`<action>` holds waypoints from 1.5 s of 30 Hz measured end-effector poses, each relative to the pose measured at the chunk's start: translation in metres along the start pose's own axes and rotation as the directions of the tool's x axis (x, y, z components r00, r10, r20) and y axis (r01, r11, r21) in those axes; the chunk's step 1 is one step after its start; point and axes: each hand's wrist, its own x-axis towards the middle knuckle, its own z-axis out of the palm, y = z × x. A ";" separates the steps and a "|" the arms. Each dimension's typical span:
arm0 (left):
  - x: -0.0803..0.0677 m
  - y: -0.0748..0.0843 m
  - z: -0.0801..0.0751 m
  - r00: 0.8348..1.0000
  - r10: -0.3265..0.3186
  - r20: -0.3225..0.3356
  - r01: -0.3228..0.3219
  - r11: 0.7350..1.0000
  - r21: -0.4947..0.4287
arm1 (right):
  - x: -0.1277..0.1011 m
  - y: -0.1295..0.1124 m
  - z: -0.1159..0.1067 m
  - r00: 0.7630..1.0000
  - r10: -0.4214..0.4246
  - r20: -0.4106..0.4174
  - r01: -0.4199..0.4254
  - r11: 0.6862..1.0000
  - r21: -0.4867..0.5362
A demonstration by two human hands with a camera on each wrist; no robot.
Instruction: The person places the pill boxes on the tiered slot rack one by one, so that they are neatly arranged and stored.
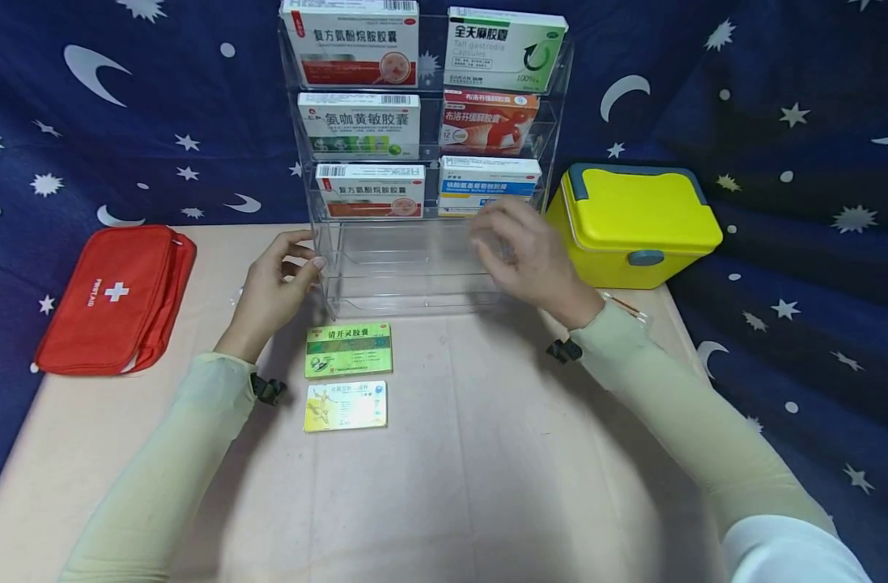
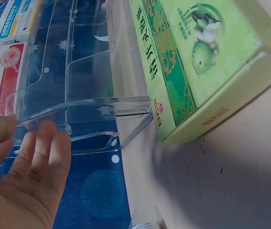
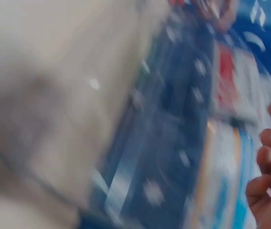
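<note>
Both hands flank the clear acrylic rack point(image 1: 407, 267): left hand point(image 1: 272, 291) grip relaxed, right hand point(image 1: 527, 255) grip blurred, unreadable.

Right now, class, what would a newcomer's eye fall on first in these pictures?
Probably the clear rack at the back of the table, its upper shelves filled with medicine boxes, its lowest shelf bare. The left hand touches its left edge and the right hand hovers before it. A green box lies in front, a red pouch far left, a yellow case right.
</note>
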 end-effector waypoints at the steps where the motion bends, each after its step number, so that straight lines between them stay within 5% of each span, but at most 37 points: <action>1: 0.000 0.000 0.000 1.000 0.001 0.000 -0.001 1.000 0.000 | -0.008 -0.005 0.010 0.998 -0.020 0.052 0.019 1.000 0.014; 5: 0.000 0.001 0.000 1.000 0.004 0.001 -0.004 1.000 0.003 | -0.039 -0.027 0.048 0.958 -0.051 0.282 0.038 0.998 0.053; 9: 0.000 0.001 0.000 1.000 0.003 0.003 -0.003 1.000 0.002 | -0.062 -0.050 0.082 0.904 -0.096 0.418 0.062 0.994 0.093; 15: -0.001 0.001 0.000 1.000 0.003 0.007 -0.003 1.000 -0.005 | -0.079 -0.082 0.115 0.853 -0.177 0.491 0.126 0.983 0.136; 25: -0.001 0.001 0.003 1.000 -0.005 0.015 0.005 1.000 -0.001 | -0.084 -0.103 0.126 0.800 -0.096 0.593 0.092 0.995 0.037; 32: -0.001 -0.001 0.000 1.000 -0.010 0.007 0.010 1.000 0.006 | -0.087 -0.102 0.120 0.779 -0.107 0.618 0.079 0.994 0.072; 39: -0.002 0.000 0.000 1.000 -0.008 0.009 0.008 1.000 0.010 | -0.098 -0.102 0.122 0.814 0.004 0.581 -0.052 0.996 0.066; 45: -0.002 0.001 0.000 1.000 0.003 0.010 -0.003 1.000 0.009 | -0.102 -0.105 0.121 0.784 0.096 0.613 -0.157 0.987 0.045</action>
